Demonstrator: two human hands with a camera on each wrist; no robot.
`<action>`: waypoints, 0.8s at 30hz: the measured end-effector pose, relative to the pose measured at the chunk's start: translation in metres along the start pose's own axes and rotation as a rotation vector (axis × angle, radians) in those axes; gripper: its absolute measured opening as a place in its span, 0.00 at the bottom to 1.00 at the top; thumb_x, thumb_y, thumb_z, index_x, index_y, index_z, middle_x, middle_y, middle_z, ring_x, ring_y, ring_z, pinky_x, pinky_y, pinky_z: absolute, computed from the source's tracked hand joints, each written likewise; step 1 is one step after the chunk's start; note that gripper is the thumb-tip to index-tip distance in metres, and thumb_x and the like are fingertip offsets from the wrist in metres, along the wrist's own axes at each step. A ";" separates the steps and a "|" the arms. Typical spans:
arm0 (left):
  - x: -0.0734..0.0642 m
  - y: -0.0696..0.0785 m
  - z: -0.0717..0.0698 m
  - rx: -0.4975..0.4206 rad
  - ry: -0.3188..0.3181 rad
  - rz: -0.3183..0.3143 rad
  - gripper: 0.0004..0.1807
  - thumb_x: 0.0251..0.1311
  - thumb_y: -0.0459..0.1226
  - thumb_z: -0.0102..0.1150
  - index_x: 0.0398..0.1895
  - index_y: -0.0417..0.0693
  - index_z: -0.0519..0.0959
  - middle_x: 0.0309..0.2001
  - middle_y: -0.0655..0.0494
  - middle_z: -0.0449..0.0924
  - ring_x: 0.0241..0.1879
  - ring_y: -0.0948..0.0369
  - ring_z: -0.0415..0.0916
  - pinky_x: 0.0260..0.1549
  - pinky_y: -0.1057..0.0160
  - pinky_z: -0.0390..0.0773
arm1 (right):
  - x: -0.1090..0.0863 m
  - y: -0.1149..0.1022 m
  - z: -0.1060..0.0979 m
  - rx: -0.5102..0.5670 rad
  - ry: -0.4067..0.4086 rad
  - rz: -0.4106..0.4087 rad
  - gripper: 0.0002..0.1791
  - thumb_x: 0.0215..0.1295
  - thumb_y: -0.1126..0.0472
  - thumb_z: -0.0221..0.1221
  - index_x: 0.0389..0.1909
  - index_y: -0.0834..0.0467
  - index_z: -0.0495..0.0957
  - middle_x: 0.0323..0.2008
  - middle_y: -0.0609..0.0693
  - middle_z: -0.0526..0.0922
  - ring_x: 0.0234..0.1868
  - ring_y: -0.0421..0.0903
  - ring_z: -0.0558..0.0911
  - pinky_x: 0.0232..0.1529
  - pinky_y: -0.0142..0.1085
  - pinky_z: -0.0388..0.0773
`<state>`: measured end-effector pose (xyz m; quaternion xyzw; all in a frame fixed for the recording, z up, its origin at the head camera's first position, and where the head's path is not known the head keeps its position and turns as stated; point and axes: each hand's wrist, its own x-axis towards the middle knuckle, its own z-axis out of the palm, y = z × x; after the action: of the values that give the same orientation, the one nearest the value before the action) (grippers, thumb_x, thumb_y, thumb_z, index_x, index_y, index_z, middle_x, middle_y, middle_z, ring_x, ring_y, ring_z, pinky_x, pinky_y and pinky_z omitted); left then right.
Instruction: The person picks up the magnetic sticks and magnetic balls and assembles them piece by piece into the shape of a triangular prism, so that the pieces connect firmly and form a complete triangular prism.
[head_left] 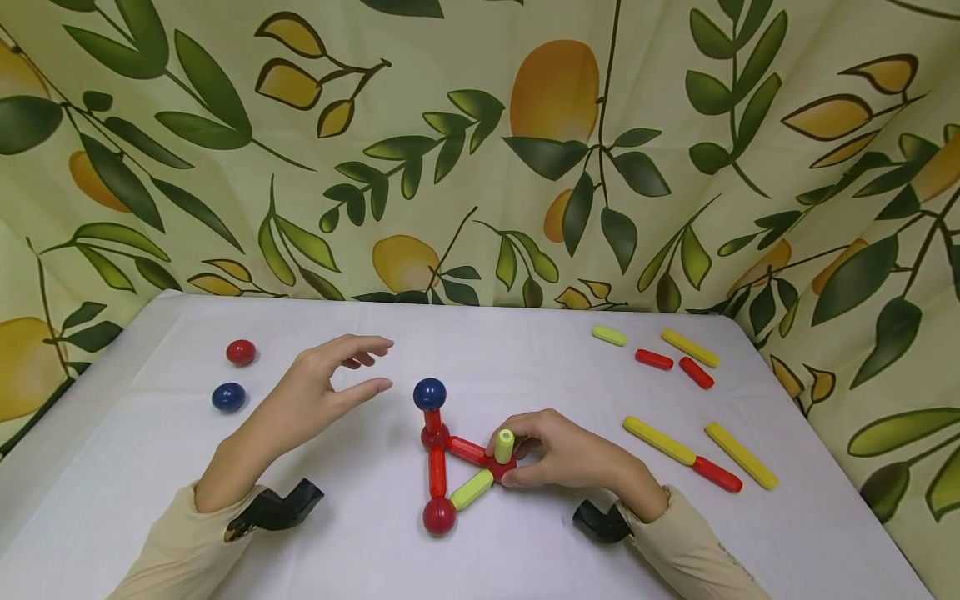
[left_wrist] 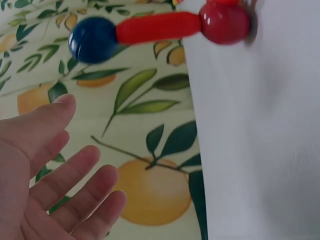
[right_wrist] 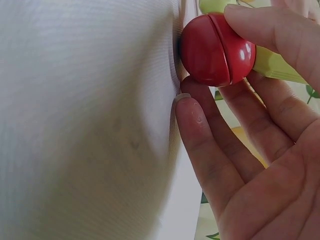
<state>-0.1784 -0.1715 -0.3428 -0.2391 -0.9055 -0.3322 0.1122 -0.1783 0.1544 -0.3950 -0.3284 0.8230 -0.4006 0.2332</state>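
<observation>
A triangle of magnetic rods and balls lies on the table. Two red rods (head_left: 437,472) and a light green rod (head_left: 472,490) join its red balls (head_left: 439,516). On the far corner a red rod (left_wrist: 159,28) stands upright, topped by a blue ball (head_left: 430,393). My right hand (head_left: 566,450) grips the right-hand red ball (right_wrist: 217,50) between thumb and fingers. From that ball a short light green rod (head_left: 505,447) rises upright. My left hand (head_left: 318,387) hovers left of the blue ball, fingers spread and holding nothing.
At the left lie a loose red ball (head_left: 241,352) and a blue ball (head_left: 228,397). Loose yellow rods (head_left: 741,455), red rods (head_left: 654,359) and a light green rod (head_left: 609,335) lie at the right. Behind the white table (head_left: 337,550) hangs a leaf-patterned curtain (head_left: 465,67).
</observation>
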 end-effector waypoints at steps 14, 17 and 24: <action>-0.003 -0.036 -0.023 0.060 0.128 -0.046 0.24 0.56 0.34 0.71 0.57 0.45 0.79 0.50 0.47 0.84 0.45 0.53 0.81 0.46 0.65 0.78 | 0.000 0.001 0.000 0.003 -0.001 -0.011 0.10 0.57 0.61 0.70 0.40 0.51 0.83 0.42 0.43 0.85 0.43 0.36 0.81 0.50 0.30 0.80; -0.005 -0.044 -0.026 0.061 0.157 -0.063 0.23 0.57 0.34 0.70 0.57 0.46 0.79 0.49 0.47 0.85 0.44 0.53 0.80 0.44 0.75 0.73 | 0.000 0.001 0.000 0.009 -0.002 -0.010 0.11 0.57 0.61 0.70 0.40 0.51 0.83 0.42 0.44 0.85 0.43 0.36 0.81 0.50 0.30 0.80; -0.008 -0.070 -0.032 0.061 0.205 -0.119 0.20 0.59 0.33 0.68 0.56 0.43 0.79 0.49 0.43 0.84 0.42 0.76 0.73 0.44 0.81 0.70 | -0.001 0.000 0.000 -0.010 0.004 -0.024 0.10 0.57 0.61 0.70 0.40 0.51 0.83 0.42 0.43 0.85 0.43 0.35 0.80 0.50 0.31 0.80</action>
<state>-0.2052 -0.2419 -0.3597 -0.1463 -0.9115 -0.3334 0.1914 -0.1783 0.1551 -0.3950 -0.3387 0.8214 -0.3997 0.2252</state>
